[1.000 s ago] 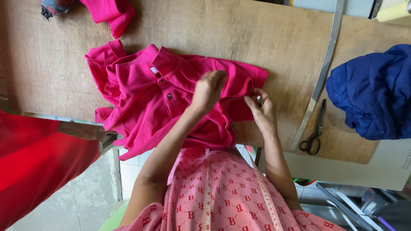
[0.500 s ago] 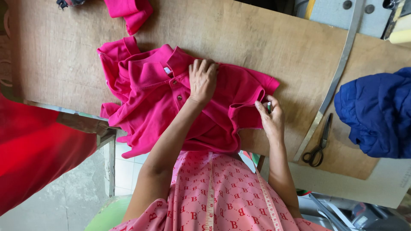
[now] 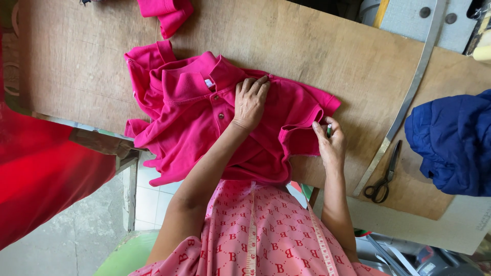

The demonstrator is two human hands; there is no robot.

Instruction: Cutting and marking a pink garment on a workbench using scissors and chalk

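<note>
A bright pink polo shirt (image 3: 194, 117) lies spread on a brown wooden table (image 3: 317, 56), collar toward the far side. My left hand (image 3: 249, 101) presses flat on the shirt's chest beside the button placket, fingers apart. My right hand (image 3: 330, 144) pinches the edge of the shirt's sleeve (image 3: 302, 128) and also holds a small greenish object that is mostly hidden. A measuring tape (image 3: 251, 230) hangs down my pink patterned top.
A long metal ruler (image 3: 404, 102) lies diagonally at the right, with black scissors (image 3: 384, 176) beside it. A dark blue garment (image 3: 452, 143) is heaped at the right edge. More pink fabric (image 3: 166, 13) sits at the far edge. Red cloth (image 3: 46, 174) fills the left.
My left hand slid left across the shirt from near the sleeve to the chest and flattened there. My right hand stays at the sleeve edge. The view shifted slightly.
</note>
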